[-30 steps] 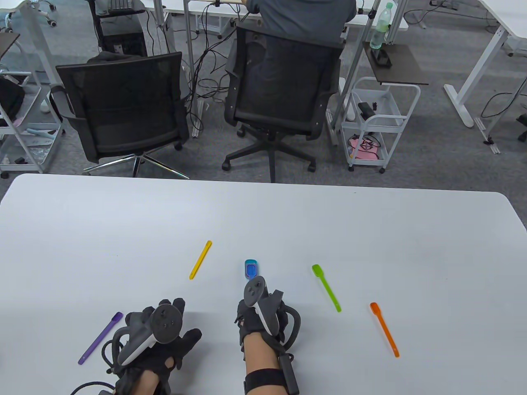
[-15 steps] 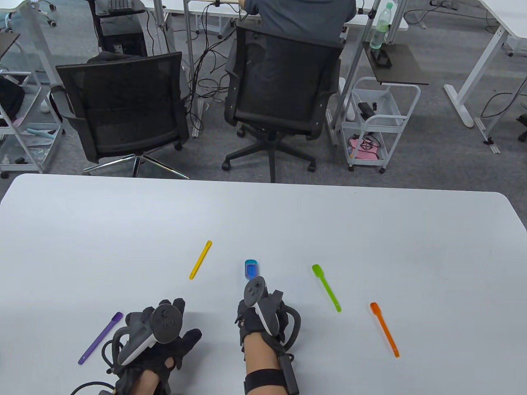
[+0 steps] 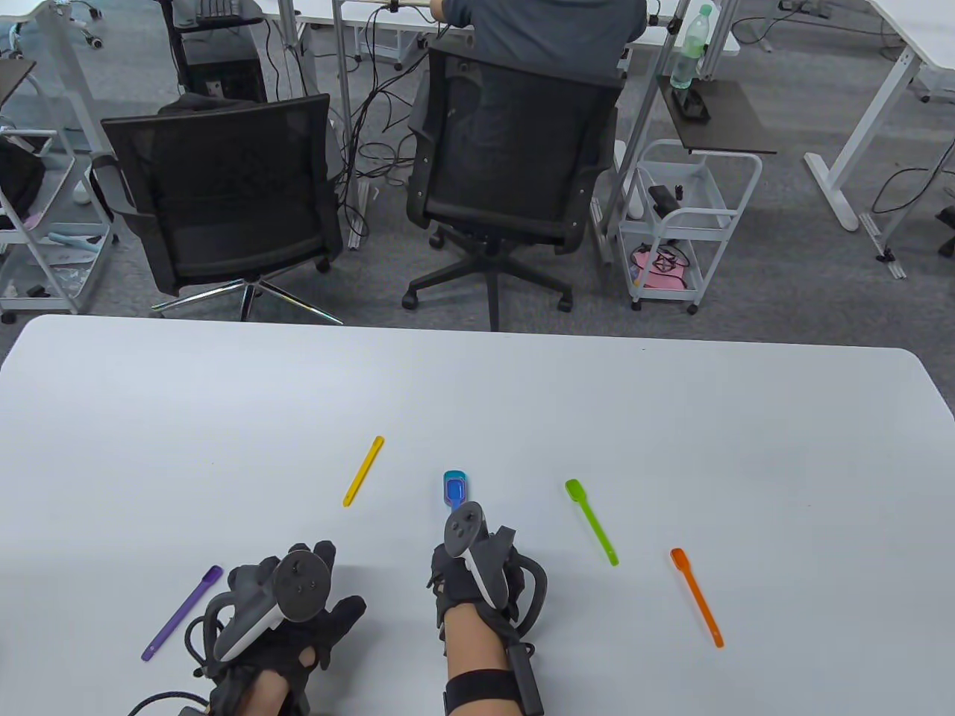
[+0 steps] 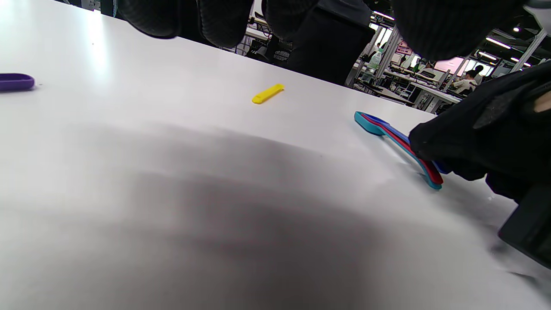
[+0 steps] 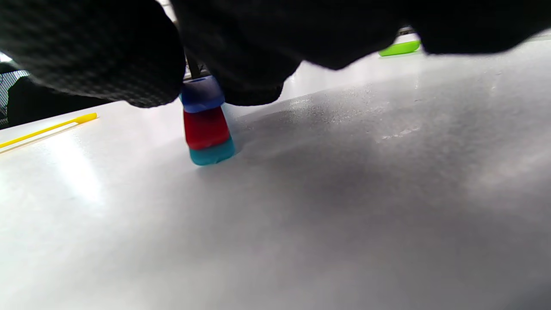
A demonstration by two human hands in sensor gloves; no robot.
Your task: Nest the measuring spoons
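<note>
Stack [image 5: 206, 125] — blue, red, teal.

Stacked spoons' handles [image 3: 456, 509] hidden under right-hand tracker [image 3: 471, 552] — purple spoon [image 4: 15, 82] cut by frame edge.

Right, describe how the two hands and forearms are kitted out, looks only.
Both hands wear black knit sensor gloves. The left hand carries a grey-and-white controller-like tracker on its back, and a black cable loops off its wrist. The right hand has a grey tracker, bare skin at the wrist and a black band round the forearm.

Black knit gloves cover both hands [image 3: 291, 619], grey trackers strapped on.
</note>
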